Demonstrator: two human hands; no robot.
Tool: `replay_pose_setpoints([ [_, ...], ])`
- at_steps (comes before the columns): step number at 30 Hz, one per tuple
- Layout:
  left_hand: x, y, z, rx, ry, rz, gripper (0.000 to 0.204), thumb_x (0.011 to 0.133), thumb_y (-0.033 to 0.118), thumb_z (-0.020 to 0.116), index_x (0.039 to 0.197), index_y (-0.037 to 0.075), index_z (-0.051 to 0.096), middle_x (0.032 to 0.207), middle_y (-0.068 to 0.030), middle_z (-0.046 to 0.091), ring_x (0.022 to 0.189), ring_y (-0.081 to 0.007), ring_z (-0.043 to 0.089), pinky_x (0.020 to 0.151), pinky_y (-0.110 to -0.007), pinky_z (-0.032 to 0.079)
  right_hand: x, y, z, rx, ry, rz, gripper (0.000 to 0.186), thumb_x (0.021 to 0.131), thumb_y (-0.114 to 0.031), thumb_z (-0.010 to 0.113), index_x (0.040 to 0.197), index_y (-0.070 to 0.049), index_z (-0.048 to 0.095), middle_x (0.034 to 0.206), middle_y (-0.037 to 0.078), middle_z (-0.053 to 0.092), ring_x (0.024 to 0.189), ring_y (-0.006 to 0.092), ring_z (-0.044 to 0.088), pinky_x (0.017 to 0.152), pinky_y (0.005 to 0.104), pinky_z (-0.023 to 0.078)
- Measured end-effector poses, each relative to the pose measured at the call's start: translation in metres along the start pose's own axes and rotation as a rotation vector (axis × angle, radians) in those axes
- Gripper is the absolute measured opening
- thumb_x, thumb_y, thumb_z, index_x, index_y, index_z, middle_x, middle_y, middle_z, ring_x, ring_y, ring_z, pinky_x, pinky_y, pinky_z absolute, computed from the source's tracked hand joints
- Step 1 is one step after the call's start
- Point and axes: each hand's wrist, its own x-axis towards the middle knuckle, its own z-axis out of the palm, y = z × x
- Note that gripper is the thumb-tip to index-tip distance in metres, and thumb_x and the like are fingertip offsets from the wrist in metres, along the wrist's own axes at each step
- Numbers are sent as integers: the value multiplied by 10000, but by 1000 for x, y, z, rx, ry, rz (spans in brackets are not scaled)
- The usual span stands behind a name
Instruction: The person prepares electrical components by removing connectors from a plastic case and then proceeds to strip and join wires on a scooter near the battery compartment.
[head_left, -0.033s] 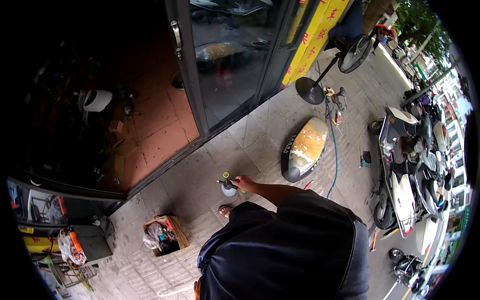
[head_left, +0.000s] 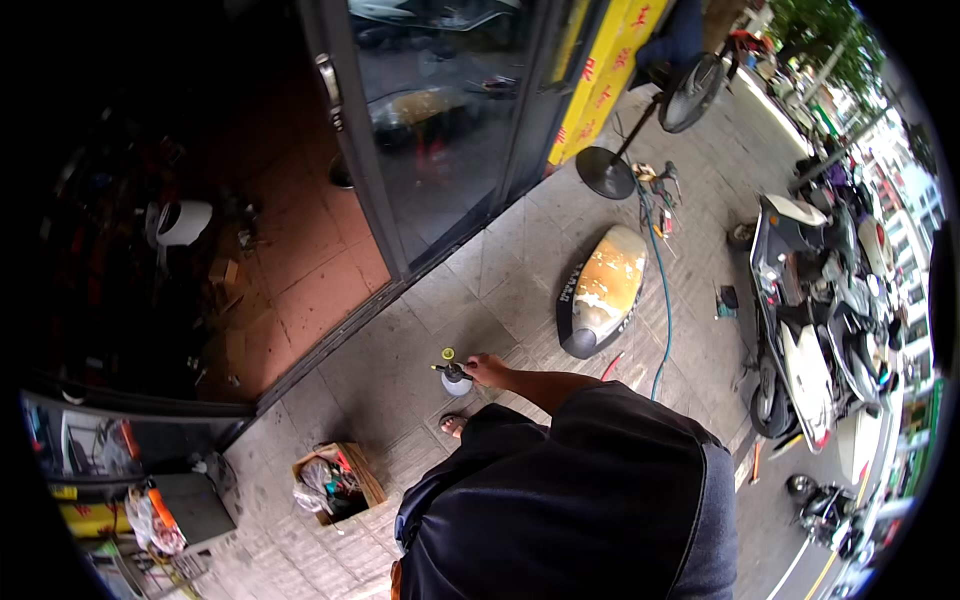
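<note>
Gripping the small spray bottle point(head_left: 455, 378) on the pavement, at ten o'clock from the foot point(head_left: 453, 425), one hand point(head_left: 487, 369) should lift straight up, I think.

One spray bottle point(head_left: 455, 378) at centre, one scooter seat point(head_left: 603, 290) at 2 o'clock, one standing fan point(head_left: 655, 110) at 1 o'clock, one blue hose point(head_left: 662, 300), one cardboard box point(head_left: 335, 483) at 7 o'clock, two parked scooters point(head_left: 815, 330) at 3 o'clock, one glass door point(head_left: 440, 110) at 12 o'clock.
</note>
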Motion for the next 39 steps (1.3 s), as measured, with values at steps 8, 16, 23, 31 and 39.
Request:
replay_pose_setpoints([
  [8,121,200,108,519,-359,89,355,887,345,565,1152,111,537,1052,-76,634,895,-250,598,849,-388,461,-81,-41,3,422,156,935,279,837,-276,518,920,-68,685,742,96,698,677,230,687,670,381,539],
  [16,199,311,152,733,-457,128,388,903,349,567,1199,104,514,1044,-88,626,869,-252,604,810,-386,480,-214,-130,79,448,272,1354,296,837,-251,503,898,-31,691,741,132,698,683,238,691,667,369,546],
  [23,204,323,177,857,-558,128,417,917,353,569,1240,98,494,1037,-98,620,846,-253,609,776,-384,498,-210,-188,78,621,349,1208,295,849,-251,515,967,-29,669,739,102,703,635,195,682,653,342,549],
  [31,149,257,180,918,-699,112,453,933,356,570,1287,92,472,1029,-110,612,820,-255,615,737,-383,517,-202,-112,66,731,348,1202,260,848,-238,534,942,-33,665,734,104,698,610,185,675,603,337,547],
  [39,86,236,107,768,-495,148,293,952,253,548,1206,108,554,929,-90,660,679,-190,658,584,-333,544,-150,-56,34,987,280,1147,177,821,-155,576,945,-36,622,667,83,626,481,139,535,406,284,416],
])
